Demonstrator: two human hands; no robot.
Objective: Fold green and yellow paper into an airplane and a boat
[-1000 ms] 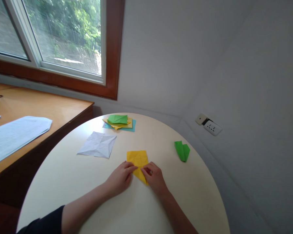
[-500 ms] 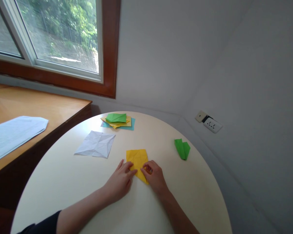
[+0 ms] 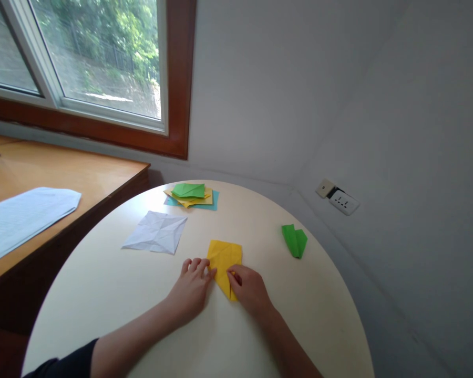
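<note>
Two hands, touching one yellow paper; one creased white sheet

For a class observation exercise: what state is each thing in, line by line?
Yellow paper, partly folded
White sheet, creased, unfolded
Lone green paper, folded
Paper stack, askew, green on top
Desk papers, lying flat
Wall socket, nothing plugged in
Window, open or shut unclear
Left hand, spread, touching yellow paper
Right hand, pinching yellow paper
</note>
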